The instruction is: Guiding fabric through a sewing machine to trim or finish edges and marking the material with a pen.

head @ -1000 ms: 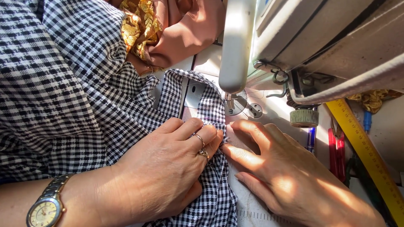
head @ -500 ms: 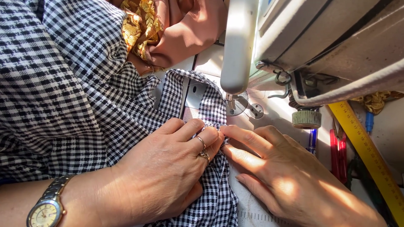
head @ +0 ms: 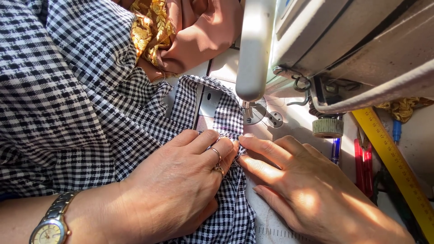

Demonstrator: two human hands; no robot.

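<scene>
My fingertips meet at the centre of the frame: the left hand (head: pixel 181 190) lies flat, fingers together, pressing the checked cloth (head: pixel 90 104) down, while the right hand (head: pixel 307 194) has its forefinger and thumb narrowed onto the cloth's folded edge, just touching the left fingertips. Over the last second the right hand has slid leftward and closed the small gap that stood between the two, and the fold has crept a little toward the needle foot (head: pixel 249 110) above. I judge the seam is being fed forward under steady guidance. The cloth spreads from there across the left half of the frame. A yellow ruler (head: pixel 393 158) runs down the right edge, brown fabric (head: pixel 199 31) sits top centre, and a wristwatch (head: pixel 52 223) shows at lower left.
</scene>
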